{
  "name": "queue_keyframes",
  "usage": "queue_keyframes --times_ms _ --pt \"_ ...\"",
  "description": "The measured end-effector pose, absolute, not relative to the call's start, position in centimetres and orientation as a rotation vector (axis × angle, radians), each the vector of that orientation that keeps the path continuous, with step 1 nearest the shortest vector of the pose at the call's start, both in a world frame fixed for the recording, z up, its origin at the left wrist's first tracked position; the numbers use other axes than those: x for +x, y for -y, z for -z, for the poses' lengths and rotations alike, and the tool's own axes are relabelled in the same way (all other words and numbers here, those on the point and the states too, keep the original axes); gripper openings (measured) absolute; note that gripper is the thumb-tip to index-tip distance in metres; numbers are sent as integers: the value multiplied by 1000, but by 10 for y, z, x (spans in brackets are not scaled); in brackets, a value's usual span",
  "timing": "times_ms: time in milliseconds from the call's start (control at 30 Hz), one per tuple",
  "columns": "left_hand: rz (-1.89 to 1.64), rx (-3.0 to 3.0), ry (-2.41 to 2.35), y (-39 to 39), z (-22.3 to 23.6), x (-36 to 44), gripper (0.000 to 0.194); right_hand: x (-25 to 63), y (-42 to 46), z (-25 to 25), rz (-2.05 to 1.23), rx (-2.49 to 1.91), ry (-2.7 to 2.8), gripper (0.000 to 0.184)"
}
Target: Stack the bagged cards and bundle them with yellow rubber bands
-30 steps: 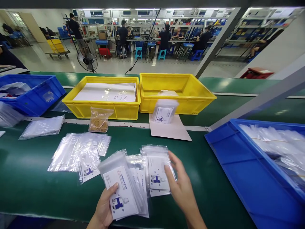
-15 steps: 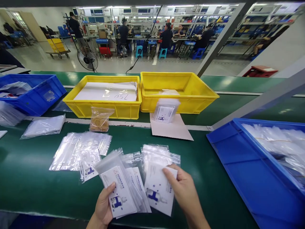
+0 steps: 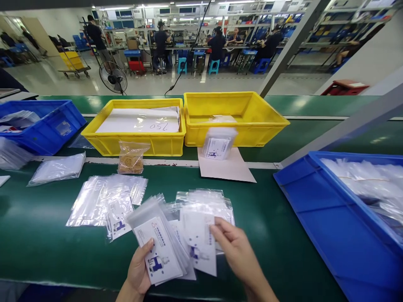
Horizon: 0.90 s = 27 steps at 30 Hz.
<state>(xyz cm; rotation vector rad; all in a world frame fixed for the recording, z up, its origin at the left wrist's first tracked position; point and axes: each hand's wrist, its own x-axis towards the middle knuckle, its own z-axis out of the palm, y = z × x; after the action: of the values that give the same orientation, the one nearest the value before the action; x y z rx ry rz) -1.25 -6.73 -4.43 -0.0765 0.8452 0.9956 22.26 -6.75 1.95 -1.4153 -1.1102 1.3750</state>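
My left hand [image 3: 139, 265] is closed around a fanned stack of clear zip bags with printed cards [image 3: 160, 251], its thumb on the front one. The cards are white with a blue bottle-like picture. My right hand [image 3: 241, 251] pinches the side of a single bagged card [image 3: 201, 239], slightly blurred, which overlaps the right edge of the stack. Behind and under it, more clear zip bags [image 3: 225, 201] lie on the green table. To the left is a spread of clear bags [image 3: 94, 199] with another bagged card [image 3: 119, 216] on top.
Two yellow bins [image 3: 135, 144] [image 3: 233, 135] stand at the back. A bag of rubber bands [image 3: 130, 162] and a bundle of bagged cards [image 3: 217, 147] on cardboard [image 3: 226, 170] sit before them. Blue bins [image 3: 315, 218] [image 3: 59, 130] flank the table. Several people are beyond.
My right hand has drawn its bagged card left, toward the stack in my left hand, uncovering more of the bags lying on the table. The left hand has barely moved.
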Motion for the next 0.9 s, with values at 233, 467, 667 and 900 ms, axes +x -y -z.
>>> queue_keyframes --times_ms 233,467,667,900 --pt "-1018 -54 -882 67 44 -11 43 230 67 -1 -821 -1717 999 65" --pt "-953 -29 -874 71 39 -5 39 201 80 -21 -1326 -1443 1173 44" --pt "-1014 -52 -940 70 34 -8 53 238 68 -18 -944 -1720 910 72" --pt "-1024 -48 -937 72 29 3 57 185 82 -15 -1192 -1506 1304 40"
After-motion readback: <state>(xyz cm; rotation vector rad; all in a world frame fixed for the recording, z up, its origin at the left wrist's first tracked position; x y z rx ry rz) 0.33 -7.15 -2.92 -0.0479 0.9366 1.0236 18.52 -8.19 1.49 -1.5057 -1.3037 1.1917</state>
